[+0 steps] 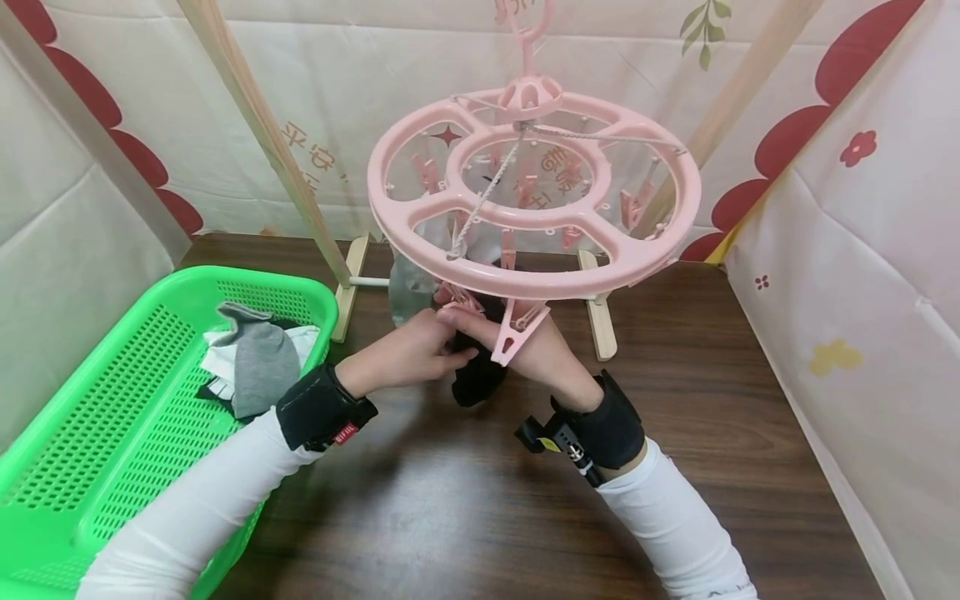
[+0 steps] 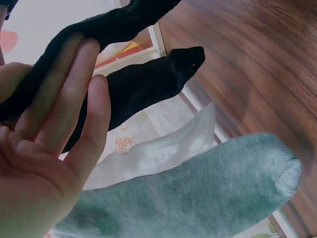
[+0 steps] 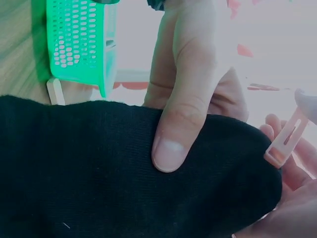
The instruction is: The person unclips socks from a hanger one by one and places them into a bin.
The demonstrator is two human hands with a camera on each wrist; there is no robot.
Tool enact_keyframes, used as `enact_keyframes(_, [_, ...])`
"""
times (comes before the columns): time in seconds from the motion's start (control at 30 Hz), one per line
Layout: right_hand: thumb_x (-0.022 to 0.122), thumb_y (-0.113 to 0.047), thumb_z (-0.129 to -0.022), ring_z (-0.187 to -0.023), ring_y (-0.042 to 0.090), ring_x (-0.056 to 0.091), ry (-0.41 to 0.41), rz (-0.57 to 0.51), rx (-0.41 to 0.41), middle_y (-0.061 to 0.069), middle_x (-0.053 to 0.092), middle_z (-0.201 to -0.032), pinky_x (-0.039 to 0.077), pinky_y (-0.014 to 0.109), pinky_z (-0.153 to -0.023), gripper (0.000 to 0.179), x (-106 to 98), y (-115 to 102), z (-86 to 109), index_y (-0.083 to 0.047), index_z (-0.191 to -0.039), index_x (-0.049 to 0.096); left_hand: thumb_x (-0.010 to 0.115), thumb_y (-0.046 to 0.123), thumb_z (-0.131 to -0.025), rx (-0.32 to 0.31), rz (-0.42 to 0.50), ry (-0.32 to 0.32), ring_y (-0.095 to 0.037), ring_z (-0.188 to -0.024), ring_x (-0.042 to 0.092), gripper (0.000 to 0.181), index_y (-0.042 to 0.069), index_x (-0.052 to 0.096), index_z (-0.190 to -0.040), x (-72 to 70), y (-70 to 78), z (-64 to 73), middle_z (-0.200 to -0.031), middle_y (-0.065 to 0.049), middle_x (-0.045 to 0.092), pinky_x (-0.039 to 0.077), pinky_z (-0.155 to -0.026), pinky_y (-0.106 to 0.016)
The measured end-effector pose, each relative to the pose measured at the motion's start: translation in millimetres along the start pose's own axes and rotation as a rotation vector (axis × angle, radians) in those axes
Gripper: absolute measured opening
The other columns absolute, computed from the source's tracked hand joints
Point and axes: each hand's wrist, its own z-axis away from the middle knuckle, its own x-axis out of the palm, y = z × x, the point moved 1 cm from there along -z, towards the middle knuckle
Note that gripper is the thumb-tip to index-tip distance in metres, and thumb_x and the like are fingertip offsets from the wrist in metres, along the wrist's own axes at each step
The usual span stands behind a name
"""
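Observation:
In the head view my left hand (image 1: 408,350) pinches a black sock (image 1: 480,375) below the near rim of a pink round hanger (image 1: 637,258). Seen from the right wrist, the left thumb (image 3: 171,148) lies flat on the black sock (image 3: 89,163). My right hand (image 1: 536,342) meets it from the other side, holding a pink clothespin (image 3: 287,139) whose tip is at the sock's edge. Another pink clothespin (image 1: 517,329) dangles in front of the right hand. Beside the left hand hang a second black sock (image 2: 143,89), a whitish sock (image 2: 163,146) and a grey-green sock (image 2: 198,193).
On the left stands a green basket (image 1: 168,287) with a grey sock (image 1: 266,367) and other socks inside. Wooden stand feet (image 1: 597,321) rest on the brown table (image 1: 675,375) behind the hands. Several more clothespins hang from the ring.

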Motion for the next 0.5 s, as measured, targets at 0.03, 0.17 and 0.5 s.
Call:
enact_keyframes(0.03, [0.066,0.005,-0.087,-0.1,0.019,0.062,-0.002,-0.001,-0.016,0.018,0.068,-0.102,0.045,0.039,-0.09,0.022,-0.6,-0.8,0.5,0.01,-0.109,0.065,0.069,0.003,-0.086,-0.005,-0.003,0.001,-0.011,-0.069,0.048,0.014,-0.002,0.062,-0.097,-0.9,-0.4,0.2,-0.074,0.002,0.053,0.043,-0.065,-0.028])
enact_keyframes(0.17, [0.062,0.0,-0.092,-0.102,0.022,0.061,-0.011,-0.004,-0.092,0.02,0.067,-0.104,0.045,0.043,-0.091,0.022,-3.6,-2.4,1.4,0.011,-0.111,0.062,0.068,0.003,-0.087,-0.021,-0.009,0.009,-0.008,-0.059,0.042,0.009,0.003,0.061,-0.081,-6.1,-2.3,2.4,-0.064,0.007,0.042,0.039,-0.056,-0.026])
enact_keyframes(0.5, [0.062,-0.023,-0.094,-0.105,0.024,0.063,0.027,-0.132,-0.163,0.017,0.069,-0.104,0.044,0.045,-0.094,0.037,-8.2,0.0,2.3,0.006,-0.117,0.061,0.065,0.001,-0.088,0.005,0.0,0.021,-0.012,-0.067,0.05,0.019,-0.001,0.06,-0.106,-18.7,-6.2,13.0,-0.08,-0.001,0.054,0.043,-0.064,-0.03])
